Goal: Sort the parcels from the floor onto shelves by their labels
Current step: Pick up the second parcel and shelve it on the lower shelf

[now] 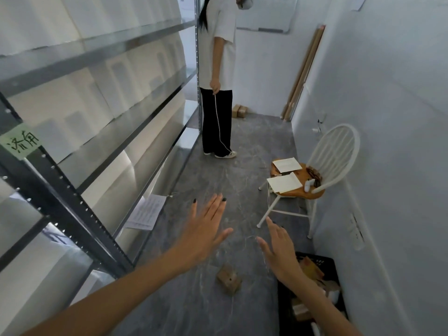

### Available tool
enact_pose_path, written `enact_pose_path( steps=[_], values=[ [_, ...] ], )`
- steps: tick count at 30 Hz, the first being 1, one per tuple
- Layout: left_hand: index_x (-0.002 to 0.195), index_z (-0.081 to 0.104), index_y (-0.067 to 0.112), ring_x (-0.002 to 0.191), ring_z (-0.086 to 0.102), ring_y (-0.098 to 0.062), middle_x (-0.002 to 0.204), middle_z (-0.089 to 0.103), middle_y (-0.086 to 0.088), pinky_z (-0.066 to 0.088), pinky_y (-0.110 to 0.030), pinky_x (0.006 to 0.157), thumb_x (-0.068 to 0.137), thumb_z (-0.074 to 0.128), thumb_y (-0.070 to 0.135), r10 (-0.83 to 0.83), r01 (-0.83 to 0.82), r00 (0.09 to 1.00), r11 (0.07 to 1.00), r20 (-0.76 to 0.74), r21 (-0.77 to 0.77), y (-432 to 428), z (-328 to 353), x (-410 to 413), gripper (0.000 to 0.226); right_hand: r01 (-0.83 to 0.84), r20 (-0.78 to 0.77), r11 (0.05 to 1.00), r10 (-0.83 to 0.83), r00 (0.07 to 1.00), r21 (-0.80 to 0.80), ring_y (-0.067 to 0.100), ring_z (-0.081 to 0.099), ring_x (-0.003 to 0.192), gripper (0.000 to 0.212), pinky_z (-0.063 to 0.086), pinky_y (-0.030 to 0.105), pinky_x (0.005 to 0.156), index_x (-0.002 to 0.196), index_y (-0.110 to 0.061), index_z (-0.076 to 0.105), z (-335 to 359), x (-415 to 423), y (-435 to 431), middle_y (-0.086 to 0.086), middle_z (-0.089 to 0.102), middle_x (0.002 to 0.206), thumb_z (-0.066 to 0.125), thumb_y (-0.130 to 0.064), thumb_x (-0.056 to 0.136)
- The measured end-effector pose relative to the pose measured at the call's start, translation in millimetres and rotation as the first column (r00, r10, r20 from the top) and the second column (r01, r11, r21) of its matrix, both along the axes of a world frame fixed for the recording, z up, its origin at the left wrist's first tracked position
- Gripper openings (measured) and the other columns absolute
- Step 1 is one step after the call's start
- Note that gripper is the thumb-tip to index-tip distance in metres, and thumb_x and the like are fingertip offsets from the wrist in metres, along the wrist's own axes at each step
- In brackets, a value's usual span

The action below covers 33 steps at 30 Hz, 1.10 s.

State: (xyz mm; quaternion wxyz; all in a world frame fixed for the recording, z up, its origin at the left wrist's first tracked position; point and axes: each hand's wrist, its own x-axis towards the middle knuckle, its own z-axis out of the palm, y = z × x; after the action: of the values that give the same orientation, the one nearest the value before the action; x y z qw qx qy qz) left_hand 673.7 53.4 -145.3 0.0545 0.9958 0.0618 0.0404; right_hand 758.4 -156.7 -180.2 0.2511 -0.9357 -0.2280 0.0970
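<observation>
Left hand (206, 235), right hand (278, 253): empty, fingers spread.
Parcel (229, 280) on floor (242, 190): small cardboard box, probably light and rigid.
Grip across opposite sides.

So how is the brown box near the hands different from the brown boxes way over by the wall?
The near parcel lies alone on open floor, turned askew. The far boxes are a pair, side by side, close to the back wall past the standing person. All are brown cardboard resting on the grey floor.
</observation>
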Motion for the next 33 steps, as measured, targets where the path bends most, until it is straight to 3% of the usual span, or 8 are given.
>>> enact_pose_path(
  steps=[3, 7, 9, 15, 20, 27, 30, 33],
  values=[
    [0.15, -0.008, 0.019, 0.138, -0.028, -0.007, 0.16, -0.011, 0.004, -0.015, -0.046, 0.115, 0.092, 0.011, 0.061, 0.008, -0.009, 1.0, 1.0, -0.029, -0.029, 0, -8, 20, 0.074, -0.005, -0.029, 1.0, 0.005, 1.0, 0.005, 0.026, 0.025, 0.141, 0.076, 0.026, 0.048, 0.114, 0.15, -0.02, 0.015, -11, 26, 3, 0.006, 0.032, 0.152, 0.03, -0.062, 0.088],
    [0.151, -0.005, 0.018, 0.146, -0.015, -0.009, 0.161, -0.009, 0.003, -0.009, -0.048, 0.119, 0.094, 0.016, 0.059, 0.04, -0.044, 0.998, 0.997, -0.057, -0.061, 0, -18, 49, 0.073, -0.033, -0.066, 0.999, 0.033, 0.997, -0.002, 0.028, 0.03, 0.138, 0.102, 0.03, 0.049, 0.111, 0.149, -0.017, 0.017, -27, 69, 5, 0.009, 0.036, 0.149, 0.006, -0.082, 0.071],
    [0.151, -0.004, 0.018, 0.147, -0.012, -0.009, 0.161, -0.008, 0.003, -0.008, -0.049, 0.119, 0.093, 0.013, 0.06, 0.054, -0.058, 0.997, 0.995, -0.051, -0.081, -2, -22, 65, 0.074, -0.047, -0.095, 0.999, 0.046, 0.994, -0.002, 0.03, 0.032, 0.137, 0.108, 0.03, 0.05, 0.11, 0.149, -0.016, 0.017, -35, 89, 3, 0.01, 0.038, 0.148, 0.005, -0.086, 0.068],
    [0.151, 0.002, 0.016, 0.147, -0.008, -0.01, 0.161, -0.001, 0.001, -0.01, -0.048, 0.116, 0.093, 0.017, 0.058, 0.101, -0.109, 0.993, 0.983, -0.058, -0.15, -8, -45, 104, 0.073, -0.071, -0.113, 0.997, 0.069, 0.991, -0.02, 0.03, 0.028, 0.139, 0.065, 0.024, 0.045, 0.116, 0.149, -0.014, 0.018, -63, 135, -6, 0.013, 0.031, 0.152, 0.039, -0.045, 0.095],
    [0.151, 0.004, 0.015, 0.148, -0.002, -0.013, 0.161, 0.002, -0.001, -0.007, -0.05, 0.117, 0.095, 0.02, 0.056, 0.148, -0.183, 0.974, 0.961, -0.171, -0.207, -4, -83, 115, 0.072, -0.097, -0.195, 0.993, 0.083, 0.977, -0.065, 0.031, 0.025, 0.141, 0.064, 0.021, 0.045, 0.117, 0.149, -0.013, 0.016, -91, 157, 0, 0.013, 0.026, 0.154, 0.036, -0.044, 0.097],
    [0.151, 0.007, 0.015, 0.148, 0.005, -0.014, 0.161, 0.006, -0.001, -0.002, -0.05, 0.12, 0.096, 0.024, 0.054, 0.206, -0.317, 0.931, 0.866, -0.302, -0.387, 11, -147, 130, 0.07, -0.191, -0.381, 0.969, 0.119, 0.917, -0.157, 0.032, 0.037, 0.132, 0.062, 0.032, 0.046, 0.109, 0.145, -0.006, 0.027, -148, 175, 24, 0.017, 0.039, 0.145, 0.032, -0.046, 0.097],
    [0.151, 0.014, 0.015, 0.148, 0.009, -0.015, 0.16, 0.012, -0.002, 0.001, -0.048, 0.12, 0.097, 0.027, 0.051, 0.261, -0.404, 0.901, 0.795, -0.347, -0.452, 20, -193, 141, 0.066, -0.217, -0.448, 0.963, 0.126, 0.885, -0.158, 0.022, 0.049, 0.111, 0.067, 0.039, 0.038, 0.096, 0.142, -0.004, 0.033, -185, 185, 40, 0.01, 0.053, 0.12, 0.028, -0.049, 0.094],
    [0.149, 0.02, 0.015, 0.147, 0.016, -0.019, 0.159, 0.018, -0.005, 0.012, -0.048, 0.119, 0.098, 0.034, 0.044, 0.323, -0.526, 0.844, 0.654, -0.427, -0.544, 23, -258, 149, 0.061, -0.193, -0.508, 0.97, 0.092, 0.857, -0.15, 0.03, 0.046, 0.125, 0.05, 0.037, 0.044, 0.106, 0.139, -0.006, 0.039, -240, 195, 52, 0.016, 0.051, 0.136, 0.035, -0.037, 0.099]
  ],
)
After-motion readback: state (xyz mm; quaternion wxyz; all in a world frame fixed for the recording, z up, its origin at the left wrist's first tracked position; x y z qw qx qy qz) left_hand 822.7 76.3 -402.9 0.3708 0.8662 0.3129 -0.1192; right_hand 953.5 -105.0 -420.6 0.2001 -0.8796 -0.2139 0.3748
